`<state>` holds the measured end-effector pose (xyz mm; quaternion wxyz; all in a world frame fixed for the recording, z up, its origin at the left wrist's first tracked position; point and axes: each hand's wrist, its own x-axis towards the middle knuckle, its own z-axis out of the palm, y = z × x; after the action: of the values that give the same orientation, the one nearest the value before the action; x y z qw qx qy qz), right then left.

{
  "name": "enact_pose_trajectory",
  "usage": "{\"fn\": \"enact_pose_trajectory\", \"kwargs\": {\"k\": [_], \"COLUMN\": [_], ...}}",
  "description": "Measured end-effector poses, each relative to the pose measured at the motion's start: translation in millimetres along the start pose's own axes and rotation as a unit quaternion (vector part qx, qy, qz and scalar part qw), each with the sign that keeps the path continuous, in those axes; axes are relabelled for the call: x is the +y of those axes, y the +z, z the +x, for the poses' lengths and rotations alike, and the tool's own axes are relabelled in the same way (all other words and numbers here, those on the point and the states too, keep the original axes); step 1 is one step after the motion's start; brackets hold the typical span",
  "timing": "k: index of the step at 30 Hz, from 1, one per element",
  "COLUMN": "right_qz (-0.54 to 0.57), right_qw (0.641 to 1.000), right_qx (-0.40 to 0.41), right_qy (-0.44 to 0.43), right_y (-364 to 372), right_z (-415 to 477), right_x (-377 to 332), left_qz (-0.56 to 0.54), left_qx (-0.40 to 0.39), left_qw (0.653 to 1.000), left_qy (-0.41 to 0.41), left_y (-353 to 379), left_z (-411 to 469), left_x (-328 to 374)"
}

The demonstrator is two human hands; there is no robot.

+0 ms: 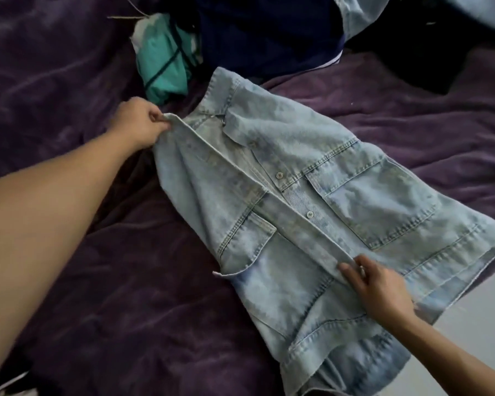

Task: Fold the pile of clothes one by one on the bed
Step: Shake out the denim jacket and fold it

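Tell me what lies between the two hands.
The front band of the denim shirt runs from left hand to right hand, both holding it; head view.

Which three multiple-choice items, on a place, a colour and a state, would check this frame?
1. Where does the teal garment lie? A. Beyond the denim shirt collar. B. On its pockets. C. Under its hem.
2. What colour is the blanket beneath the shirt? A. White. B. Purple. C. Red.
3. What is the left hand doing? A. Resting flat on the blanket. B. Hanging idle. C. Pinching the shirt's front edge near the collar.
Key: 1 A, it lies past the collar end; 2 B, purple folds surround the shirt; 3 C, its fingers curl on the edge.
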<state>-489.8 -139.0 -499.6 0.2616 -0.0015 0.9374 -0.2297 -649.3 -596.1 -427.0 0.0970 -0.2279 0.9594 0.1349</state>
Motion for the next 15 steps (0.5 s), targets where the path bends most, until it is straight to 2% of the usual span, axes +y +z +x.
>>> {"fn": "enact_pose_trajectory", "kwargs": {"k": [4,8,10,12,13,15], "right_qz": [-0.046,-0.145,-0.162,-0.177,-0.183,-0.228], "right_qw": [0.997,0.982,0.982,0.971,0.965,0.954], "right_qx": [0.032,0.027,0.083,0.15,0.156,0.091], "right_qy": [0.052,0.116,0.059,-0.06,-0.11,-0.169], "right_y": [2.9,-2.5,-5.4,2.9,9.8,28.6], "right_z": [25.5,48.2,46.5,35.8,28.9,14.5], "right_x": [-12.7,3.9,6.5,7.9,10.4,22.3], "left_qz": [-0.003,0.073,0.094,0.1,0.1,0.101], "left_qx": [0.089,0.12,0.145,0.149,0.143,0.115], "left_qw": [0.995,0.99,0.982,0.975,0.975,0.981], "left_qy": [-0.047,0.017,0.074,0.129,0.139,0.119], "left_y": [28.7,76.3,95.6,112.4,119.9,135.2], "left_z": [18.7,14.1,-7.2,-39.0,-53.9,-81.1], "left_x": [36.0,51.5,47.0,38.4,33.2,20.8]}}
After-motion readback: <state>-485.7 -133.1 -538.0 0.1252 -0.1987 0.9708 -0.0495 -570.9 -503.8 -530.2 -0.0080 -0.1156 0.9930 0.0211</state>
